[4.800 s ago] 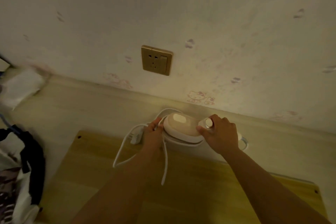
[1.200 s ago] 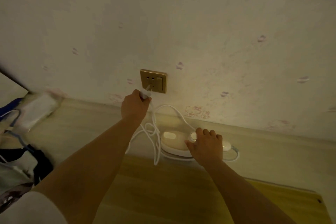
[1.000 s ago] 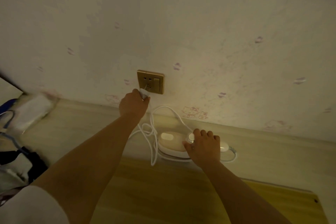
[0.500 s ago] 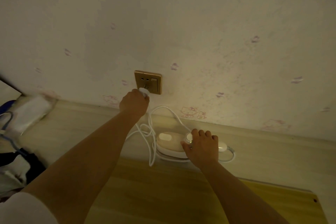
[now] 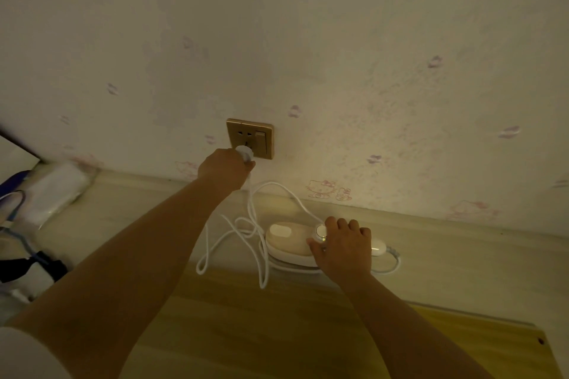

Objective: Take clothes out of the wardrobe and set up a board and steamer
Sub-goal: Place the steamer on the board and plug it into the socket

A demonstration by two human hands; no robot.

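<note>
Since a moment ago the left hand (image 5: 226,170) has carried the plug (image 5: 244,153) up to the socket (image 5: 250,138), so it now touches the lower holes; whether the pins are fully in I cannot tell. Its fingers curl round the plug. Loose cord (image 5: 255,240) trails down to the steamer (image 5: 291,243), which lies flat at the foot of the wall, just beyond the board (image 5: 277,332). The right hand (image 5: 341,248) rests on the steamer, fingers curled over its body beside the knob (image 5: 320,231). Power looks nearly connected, so setup seems close to done
</note>
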